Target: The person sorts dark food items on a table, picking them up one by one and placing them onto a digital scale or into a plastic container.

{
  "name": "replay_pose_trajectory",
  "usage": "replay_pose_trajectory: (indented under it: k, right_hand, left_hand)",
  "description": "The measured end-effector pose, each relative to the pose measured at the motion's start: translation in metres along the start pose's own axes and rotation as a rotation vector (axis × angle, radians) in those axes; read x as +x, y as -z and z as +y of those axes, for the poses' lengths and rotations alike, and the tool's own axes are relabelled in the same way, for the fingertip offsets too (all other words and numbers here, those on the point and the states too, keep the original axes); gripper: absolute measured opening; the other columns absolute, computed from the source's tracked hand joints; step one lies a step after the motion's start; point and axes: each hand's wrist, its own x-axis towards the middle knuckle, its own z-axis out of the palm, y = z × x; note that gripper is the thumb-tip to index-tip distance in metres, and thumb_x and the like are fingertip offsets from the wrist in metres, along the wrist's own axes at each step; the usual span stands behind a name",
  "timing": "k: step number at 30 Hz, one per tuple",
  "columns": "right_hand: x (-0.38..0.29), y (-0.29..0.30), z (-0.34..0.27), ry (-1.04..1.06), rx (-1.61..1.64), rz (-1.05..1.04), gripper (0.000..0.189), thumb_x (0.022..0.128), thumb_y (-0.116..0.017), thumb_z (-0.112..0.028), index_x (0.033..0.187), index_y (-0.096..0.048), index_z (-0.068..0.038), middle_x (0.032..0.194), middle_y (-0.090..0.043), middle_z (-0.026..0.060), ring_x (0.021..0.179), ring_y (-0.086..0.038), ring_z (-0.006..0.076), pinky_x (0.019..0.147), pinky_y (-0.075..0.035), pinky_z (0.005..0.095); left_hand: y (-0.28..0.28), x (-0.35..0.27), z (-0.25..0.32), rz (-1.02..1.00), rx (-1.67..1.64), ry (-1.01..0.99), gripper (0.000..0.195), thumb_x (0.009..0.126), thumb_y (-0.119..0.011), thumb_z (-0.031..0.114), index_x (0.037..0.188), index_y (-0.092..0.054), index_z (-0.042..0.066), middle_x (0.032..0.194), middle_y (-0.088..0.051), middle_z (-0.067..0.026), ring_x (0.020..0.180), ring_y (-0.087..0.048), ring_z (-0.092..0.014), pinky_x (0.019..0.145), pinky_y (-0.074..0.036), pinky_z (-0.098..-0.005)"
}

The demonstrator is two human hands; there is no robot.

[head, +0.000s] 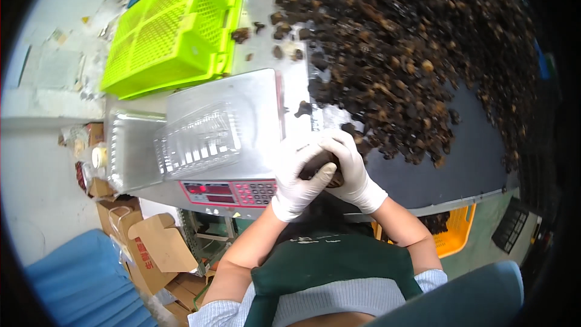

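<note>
My left hand (299, 177) and my right hand (352, 170), both in white gloves, are cupped together near the table's front edge. Between them they hold several dark brown pieces (334, 180), seemingly mushrooms. Behind and to the right spreads a large heap of the same dark pieces (390, 72). Left of my hands stands an electronic scale with a steel platform (254, 122). A clear plastic tray (199, 141) lies on the platform's left part, and more clear plastic trays (136, 154) sit beside the scale.
A lime-green plastic basket (154, 41) stands at the back left, with loose dark pieces (240, 35) by it. Below the table are an open cardboard box (159, 245) at left and a yellow crate (458, 231) at right. A blue cover (86, 277) lies at lower left.
</note>
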Motion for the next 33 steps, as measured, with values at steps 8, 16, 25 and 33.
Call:
replay_pose_trajectory:
  k: [8,16,25,33]
  right_hand:
    - [0.131,-0.138,-0.046,-0.099,0.236,-0.266,0.074,0.068,-0.070,-0.002,0.137,-0.042,-0.004,0.122,-0.049,0.0189,0.113,-0.051,0.0428,0.097,-0.047,0.0453]
    - [0.134,-0.195,-0.033,0.018,-0.396,-0.489,0.082,0.060,-0.081,-0.037,0.129,-0.051,-0.005,0.115,-0.055,0.0102,0.107,-0.050,0.0330,0.096,-0.036,0.0484]
    - [0.141,-0.098,-0.016,-0.351,-0.045,-0.225,0.044,0.084,-0.069,-0.020,0.125,-0.060,-0.004,0.116,-0.065,0.0186,0.110,-0.061,0.0330,0.095,-0.049,0.0401]
    - [0.037,-0.077,0.075,-0.248,-0.642,-0.387,0.027,0.087,-0.059,-0.021,0.108,-0.067,-0.007,0.119,-0.063,0.0143,0.109,-0.058,0.0350,0.092,-0.048,0.0455]
  left_hand:
    - [0.172,0.027,-0.047,0.294,0.171,0.249,0.017,0.086,-0.068,0.006,0.102,-0.068,0.000,0.105,-0.069,-0.0111,0.096,-0.065,-0.020,0.088,-0.051,-0.0328]
    - [0.245,0.003,-0.109,-0.076,0.533,0.184,0.031,0.097,-0.056,0.024,0.112,-0.067,-0.001,0.120,-0.062,-0.0199,0.114,-0.057,-0.036,0.101,-0.043,-0.0425]
    - [0.281,-0.001,-0.099,-0.053,0.432,0.239,0.046,0.105,-0.040,0.031,0.133,-0.058,-0.001,0.137,-0.054,-0.0230,0.129,-0.050,-0.037,0.111,-0.035,-0.0412]
    - [0.273,0.006,-0.076,0.046,0.586,0.234,0.033,0.100,-0.049,0.013,0.127,-0.059,-0.004,0.129,-0.058,-0.0196,0.124,-0.055,-0.034,0.109,-0.040,-0.0386]
